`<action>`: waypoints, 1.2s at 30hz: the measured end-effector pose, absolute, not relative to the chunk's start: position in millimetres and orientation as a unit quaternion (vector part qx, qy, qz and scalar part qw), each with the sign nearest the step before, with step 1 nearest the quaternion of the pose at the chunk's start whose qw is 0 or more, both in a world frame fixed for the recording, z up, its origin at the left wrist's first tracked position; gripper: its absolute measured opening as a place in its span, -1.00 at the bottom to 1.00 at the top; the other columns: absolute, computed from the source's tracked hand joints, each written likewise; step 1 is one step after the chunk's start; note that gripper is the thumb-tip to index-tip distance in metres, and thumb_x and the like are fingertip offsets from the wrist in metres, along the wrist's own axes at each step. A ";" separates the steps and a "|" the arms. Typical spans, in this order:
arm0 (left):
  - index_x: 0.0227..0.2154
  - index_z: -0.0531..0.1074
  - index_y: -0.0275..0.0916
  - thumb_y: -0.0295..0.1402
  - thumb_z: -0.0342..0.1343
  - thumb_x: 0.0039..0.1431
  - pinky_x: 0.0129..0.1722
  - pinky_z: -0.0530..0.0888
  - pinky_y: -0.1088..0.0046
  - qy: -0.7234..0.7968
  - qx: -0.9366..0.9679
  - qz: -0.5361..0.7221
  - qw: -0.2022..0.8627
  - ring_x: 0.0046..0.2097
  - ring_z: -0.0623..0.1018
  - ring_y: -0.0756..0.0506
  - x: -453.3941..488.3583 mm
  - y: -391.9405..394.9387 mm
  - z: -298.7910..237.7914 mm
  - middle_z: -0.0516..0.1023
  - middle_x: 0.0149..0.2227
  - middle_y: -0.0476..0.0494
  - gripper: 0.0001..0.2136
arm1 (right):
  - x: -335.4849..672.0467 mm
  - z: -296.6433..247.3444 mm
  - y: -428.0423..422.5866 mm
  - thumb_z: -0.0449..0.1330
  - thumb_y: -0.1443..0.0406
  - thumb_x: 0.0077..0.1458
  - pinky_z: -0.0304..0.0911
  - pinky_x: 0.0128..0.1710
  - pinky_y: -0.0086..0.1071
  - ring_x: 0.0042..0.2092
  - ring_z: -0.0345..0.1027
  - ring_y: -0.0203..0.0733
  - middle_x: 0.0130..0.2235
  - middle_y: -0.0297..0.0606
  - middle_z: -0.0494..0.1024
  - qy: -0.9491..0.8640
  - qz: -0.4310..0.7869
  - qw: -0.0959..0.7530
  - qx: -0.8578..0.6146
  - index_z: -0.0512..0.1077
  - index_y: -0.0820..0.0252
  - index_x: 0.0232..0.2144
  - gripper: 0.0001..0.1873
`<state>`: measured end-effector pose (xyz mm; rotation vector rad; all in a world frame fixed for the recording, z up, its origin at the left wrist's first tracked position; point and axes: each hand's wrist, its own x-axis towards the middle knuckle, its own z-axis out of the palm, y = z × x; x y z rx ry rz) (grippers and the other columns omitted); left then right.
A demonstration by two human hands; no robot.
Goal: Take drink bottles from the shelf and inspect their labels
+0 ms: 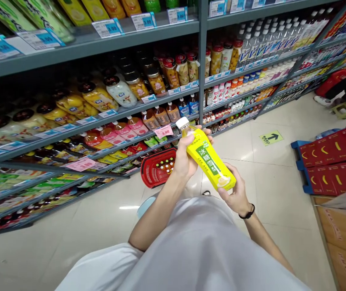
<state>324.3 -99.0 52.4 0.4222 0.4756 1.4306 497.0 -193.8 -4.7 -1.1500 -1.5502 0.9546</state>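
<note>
Yr L hand [184, 157] wraps approx. halfway round the upper part of the yellow bottle [208, 161], nr white cap [182, 122]; R hand [236, 194] has its base, fingers part-curled. Bottle tilted, mid-air before yr white top [203, 238], cap twd shelves [161, 33]. Red basket [147, 171] on floor [266, 190].

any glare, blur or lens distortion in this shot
Head view: bright glare on the floor; head view: wide-angle distortion, the green bottles at top left stretched and soft; head view: the yellow bottle fairly sharp, its large lettering readable.
</note>
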 end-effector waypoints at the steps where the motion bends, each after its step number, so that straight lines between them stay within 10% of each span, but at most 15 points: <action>1: -0.14 0.56 -0.26 -0.19 0.31 0.04 -0.07 0.59 0.35 0.209 0.189 0.644 0.712 -0.20 0.63 -0.09 324.5 -98.7 52.4 0.66 -0.19 -0.13 -0.66 | 497.6 -2.8 -192.6 0.33 0.05 0.20 0.39 0.11 -0.18 0.11 0.47 0.06 0.14 -0.10 0.55 -0.620 0.425 0.465 -0.468 0.32 0.12 0.25 -0.35; 14: -0.12 0.54 -0.25 -0.18 0.33 0.02 -0.01 0.59 0.26 0.226 0.190 0.626 0.722 -0.21 0.64 -0.11 328.4 -98.4 41.9 0.64 -0.17 -0.14 -0.62 | 497.9 -0.2 -189.7 0.31 0.04 0.27 0.28 -0.26 -0.38 -0.26 0.39 -0.18 -0.24 -0.31 0.57 -0.547 0.551 0.433 -0.458 0.53 0.14 -0.09 -0.67; 20: -0.16 0.56 -0.25 -0.23 0.36 -0.02 -0.08 0.58 0.35 0.217 0.195 0.632 0.718 -0.22 0.61 -0.08 322.1 -98.0 45.9 0.62 -0.20 -0.12 -0.65 | 497.4 -2.8 -188.0 0.24 0.06 0.33 0.37 -0.16 -0.34 -0.16 0.48 -0.13 -0.12 -0.27 0.60 -0.574 0.548 0.404 -0.454 0.46 0.10 0.04 -0.65; 25: -0.14 0.55 -0.20 -0.25 0.36 0.00 -0.08 0.56 0.39 0.262 0.198 0.664 0.672 -0.22 0.61 -0.07 324.6 -97.8 49.3 0.62 -0.18 -0.09 -0.66 | 494.1 -1.2 -190.9 0.44 0.17 0.10 0.36 0.20 -0.16 0.19 0.44 0.05 0.21 -0.08 0.49 -0.659 0.361 0.416 -0.513 0.24 0.11 0.28 -0.22; 36: 0.01 0.51 -0.16 -0.09 0.30 0.10 0.01 0.56 0.30 0.289 0.248 0.642 0.665 -0.04 0.65 -0.18 340.2 -112.7 47.9 0.64 -0.03 -0.17 -0.56 | 504.4 -18.7 -200.7 0.47 0.17 0.06 0.49 -0.01 -0.24 -0.03 0.56 -0.01 0.04 -0.14 0.61 -0.631 0.354 0.470 -0.506 0.36 0.10 0.16 -0.34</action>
